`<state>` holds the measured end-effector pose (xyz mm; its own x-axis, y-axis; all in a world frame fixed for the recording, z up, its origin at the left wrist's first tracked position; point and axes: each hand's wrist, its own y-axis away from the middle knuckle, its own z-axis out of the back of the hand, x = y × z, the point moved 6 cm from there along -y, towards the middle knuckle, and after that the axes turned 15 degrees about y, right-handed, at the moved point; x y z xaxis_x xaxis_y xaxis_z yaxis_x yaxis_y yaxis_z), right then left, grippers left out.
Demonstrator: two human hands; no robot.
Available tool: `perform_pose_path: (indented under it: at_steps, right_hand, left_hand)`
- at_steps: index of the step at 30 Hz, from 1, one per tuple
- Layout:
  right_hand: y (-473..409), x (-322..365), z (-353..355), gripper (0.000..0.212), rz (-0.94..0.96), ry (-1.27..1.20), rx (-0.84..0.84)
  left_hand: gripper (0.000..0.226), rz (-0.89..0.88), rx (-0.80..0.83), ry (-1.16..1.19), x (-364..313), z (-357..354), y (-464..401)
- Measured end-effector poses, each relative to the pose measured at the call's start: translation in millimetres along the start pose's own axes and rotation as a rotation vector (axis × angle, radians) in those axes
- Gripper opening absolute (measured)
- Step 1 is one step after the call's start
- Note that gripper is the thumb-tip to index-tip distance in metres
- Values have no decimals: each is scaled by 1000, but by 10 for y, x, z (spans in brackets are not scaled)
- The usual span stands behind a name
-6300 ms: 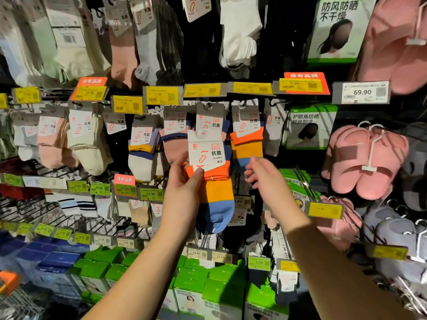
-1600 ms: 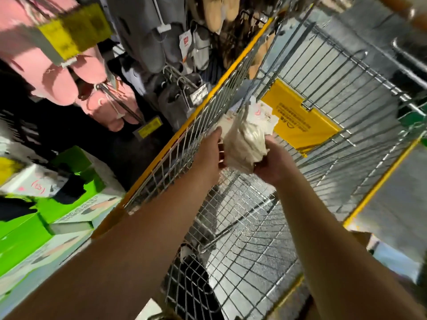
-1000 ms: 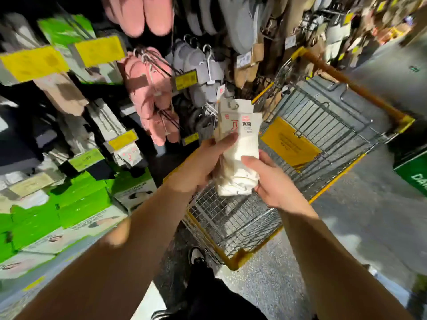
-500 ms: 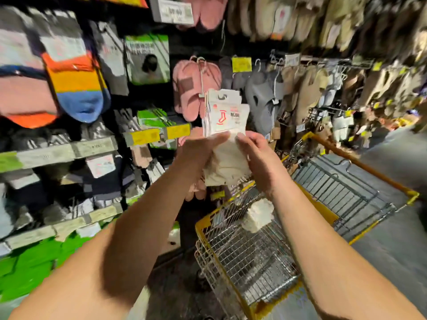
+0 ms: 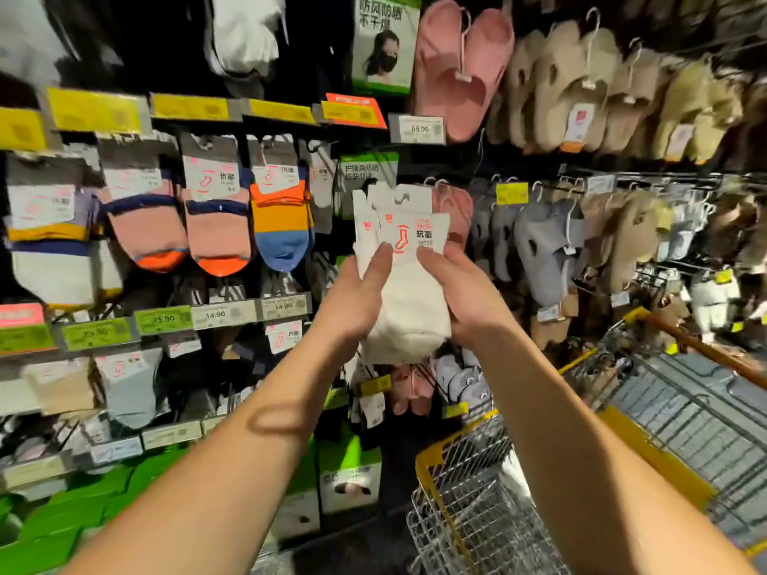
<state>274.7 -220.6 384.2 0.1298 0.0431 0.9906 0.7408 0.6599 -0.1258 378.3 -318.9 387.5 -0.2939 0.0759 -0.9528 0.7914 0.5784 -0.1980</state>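
I hold a bundle of white sock packs (image 5: 409,300) with white card labels up in front of the sock display. My left hand (image 5: 357,296) grips its left side, thumb on the label. My right hand (image 5: 460,292) grips the right side, thumb pressed near the printed red sock mark. The bundle's lower end sits hidden between my palms. A yellow-rimmed wire shopping cart (image 5: 465,504) stands below and to the right of my arms.
Hanging coloured socks (image 5: 282,217) fill pegs at the left over price tags (image 5: 216,315). Pink slippers (image 5: 460,68) and beige and grey slippers (image 5: 552,246) hang at the right. Green boxes (image 5: 348,475) line the bottom shelf. The cart's orange handle (image 5: 705,350) is at far right.
I lifted the white socks from over the cart up toward the display. My view swung from the cart back to the sock racks. Both hands still hold the bundle.
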Motion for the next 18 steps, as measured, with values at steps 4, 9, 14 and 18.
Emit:
perform_pose_path:
  at_steps: [4,9,14,18]
  right_hand:
    - [-51,-55,-91,27,-54,-108,70]
    - [-235,-81,-201,31,-98,-236,174]
    - [-599,-69,-254,39,-29,-197,287]
    - [-1062,-22,-331,28,42,-84,237]
  left_hand:
    - [54,-12,-105,-54,43,237,-88]
    - [57,-74,-213,-9,68,504,-173]
    - [27,-153,-351,-59,-4,860,-200]
    - [33,-197,-426,-96,-173,1070,-203]
